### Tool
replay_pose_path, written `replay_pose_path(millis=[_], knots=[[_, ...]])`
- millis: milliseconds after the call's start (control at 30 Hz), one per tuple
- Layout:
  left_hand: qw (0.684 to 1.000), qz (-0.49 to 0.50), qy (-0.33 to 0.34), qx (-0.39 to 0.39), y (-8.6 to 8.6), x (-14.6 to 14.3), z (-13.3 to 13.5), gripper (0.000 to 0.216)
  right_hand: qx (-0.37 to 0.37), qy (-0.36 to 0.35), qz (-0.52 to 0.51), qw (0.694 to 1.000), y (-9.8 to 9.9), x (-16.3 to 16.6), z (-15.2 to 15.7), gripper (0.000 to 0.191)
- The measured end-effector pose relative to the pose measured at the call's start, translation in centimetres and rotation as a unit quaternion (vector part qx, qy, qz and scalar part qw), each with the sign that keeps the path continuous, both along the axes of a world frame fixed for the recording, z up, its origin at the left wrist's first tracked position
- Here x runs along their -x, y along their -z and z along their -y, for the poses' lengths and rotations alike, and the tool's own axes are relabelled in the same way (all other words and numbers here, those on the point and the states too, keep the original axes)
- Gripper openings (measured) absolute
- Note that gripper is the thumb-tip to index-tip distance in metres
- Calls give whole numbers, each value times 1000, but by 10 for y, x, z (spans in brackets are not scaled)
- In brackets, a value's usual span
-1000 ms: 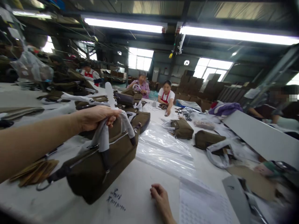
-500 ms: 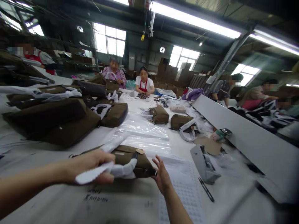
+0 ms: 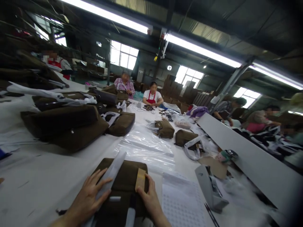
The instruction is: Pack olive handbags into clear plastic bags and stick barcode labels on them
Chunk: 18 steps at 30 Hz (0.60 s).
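Observation:
A dark olive bag (image 3: 123,179) lies flat on the white table (image 3: 47,179) right in front of me. My left hand (image 3: 88,195) rests flat on its left side with the fingers spread, touching a white paper-wrapped handle (image 3: 111,175). My right hand (image 3: 148,197) lies on the bag's right side, its fingertips at a small tan cardboard tag (image 3: 140,179). Neither hand grips anything.
A stack of olive bags (image 3: 68,126) sits to the left. Clear plastic sheets (image 3: 144,148) lie beyond my bag, a dotted paper sheet (image 3: 182,205) and a grey tool (image 3: 208,189) to the right. Several other people work along the table; a long white divider board (image 3: 248,167) runs at right.
The bag hung from my left hand, was set down, and now lies flat. My left hand has let go of the handle and opened; my right hand moved onto the bag.

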State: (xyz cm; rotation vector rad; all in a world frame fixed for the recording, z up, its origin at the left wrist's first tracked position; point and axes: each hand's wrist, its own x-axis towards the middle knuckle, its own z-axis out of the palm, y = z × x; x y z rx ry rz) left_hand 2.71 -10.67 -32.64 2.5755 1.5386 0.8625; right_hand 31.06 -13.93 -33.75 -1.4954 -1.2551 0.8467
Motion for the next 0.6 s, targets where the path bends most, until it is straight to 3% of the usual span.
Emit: replay_pose_path(millis=[200, 433, 500, 600], knots=[[995, 32, 12, -95, 7, -18, -4, 40, -79, -26, -14, 996, 13, -13, -26, 64], [990, 92, 51, -98, 18, -18, 59, 36, -161, 22, 61, 985, 44, -20, 42, 64], [988, 86, 65, -109, 23, -14, 65, 36, -164, 33, 96, 981, 52, -19, 56, 65], [985, 59, 69, -145, 30, -7, 53, 34, -177, 47, 156, 971, 59, -19, 54, 66]])
